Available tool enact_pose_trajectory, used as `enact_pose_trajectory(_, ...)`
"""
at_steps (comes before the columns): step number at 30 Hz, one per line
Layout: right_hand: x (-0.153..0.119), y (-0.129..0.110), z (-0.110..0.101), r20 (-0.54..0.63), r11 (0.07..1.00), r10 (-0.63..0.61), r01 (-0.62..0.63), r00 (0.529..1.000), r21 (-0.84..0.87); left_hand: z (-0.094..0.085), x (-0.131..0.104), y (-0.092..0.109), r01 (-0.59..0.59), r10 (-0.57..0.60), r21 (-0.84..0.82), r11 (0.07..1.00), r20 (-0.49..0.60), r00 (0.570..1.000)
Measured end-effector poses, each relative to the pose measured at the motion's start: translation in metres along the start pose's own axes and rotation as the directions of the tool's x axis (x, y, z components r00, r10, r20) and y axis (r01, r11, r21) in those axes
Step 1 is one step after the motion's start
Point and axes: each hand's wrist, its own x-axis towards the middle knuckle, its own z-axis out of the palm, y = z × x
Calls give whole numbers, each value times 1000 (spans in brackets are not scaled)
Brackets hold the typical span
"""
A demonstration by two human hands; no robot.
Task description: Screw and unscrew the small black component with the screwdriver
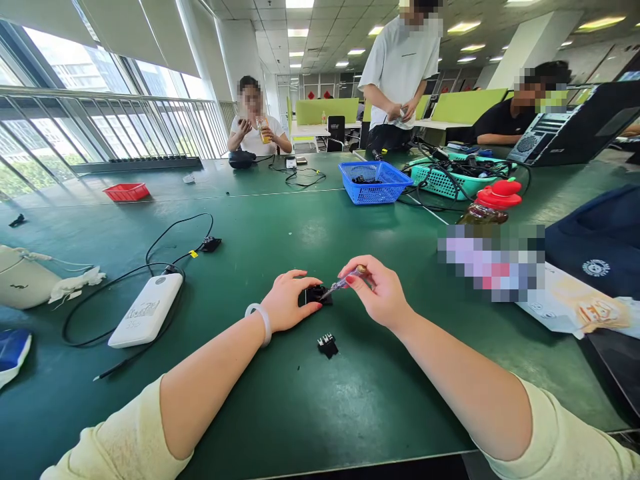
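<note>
On the green table, my left hand [289, 300] grips a small black plastic part [316, 295] between thumb and forefinger, partly hidden by the fingers. My right hand [377, 290] is closed round a screwdriver [345, 283] with a clear purplish handle, tilted down to the left. Its tip meets the black part, though the exact contact point is too small to tell. A little nearer to me lies another small black piece [327, 345] with several metal prongs, touched by neither hand.
Left are a white power bank [147, 310] with a looped black cable [80, 343] and a red tray [127, 192]. Farther back stand a blue basket [375, 183] and a teal basket [453, 177] of cables. A red-lidded bottle [493, 200] stands right. Several people are beyond.
</note>
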Motion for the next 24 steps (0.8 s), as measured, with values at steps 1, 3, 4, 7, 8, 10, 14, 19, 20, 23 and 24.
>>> enact_pose_trajectory(1, 0, 0, 1, 18, 998, -37, 38, 999, -54, 0, 0, 0, 1, -1, 2, 1000, 1, 1000)
enact_pose_trajectory(3, 0, -1, 1, 33, 987, -97, 101, 995, -127, 1, 0, 0, 3, -3, 10, 1000, 0, 1000)
enact_pose_trajectory(4, 0, 0, 1, 34, 981, -121, 124, 992, -146, 1, 0, 0, 3, -3, 14, 1000, -3, 1000)
enact_pose_trajectory(7, 0, 0, 0, 33, 974, -153, 156, 988, -167, 1, 0, 0, 2, -2, 15, 1000, -8, 1000)
enact_pose_trajectory(8, 0, 0, -1, 34, 974, -155, 159, 987, -164, 1, 0, -1, 2, -1, 14, 1000, -10, 1000)
enact_pose_trajectory(10, -1, 0, -1, 30, 975, -162, 165, 986, -149, 2, 0, -1, -5, 5, 10, 1000, -15, 1000)
enact_pose_trajectory(14, -2, 1, -1, 7, 972, -199, 198, 980, -125, 3, -1, -2, -18, 19, 12, 1000, -21, 1000)
enact_pose_trajectory(19, -1, -1, -3, 85, 951, -260, 271, 962, -148, 2, -1, -1, -6, 6, 11, 1000, -27, 1000)
enact_pose_trajectory(20, 0, -2, -3, 124, 944, -274, 292, 954, -152, 2, -1, -1, -5, 5, 7, 1000, -31, 1000)
enact_pose_trajectory(23, 1, -7, -1, 217, 934, -299, 332, 929, -132, 3, 0, -2, -10, 10, -3, 1000, -37, 999)
enact_pose_trajectory(24, 1, -8, 0, 227, 936, -296, 329, 928, -124, 3, 0, -2, -16, 16, -4, 1000, -37, 999)
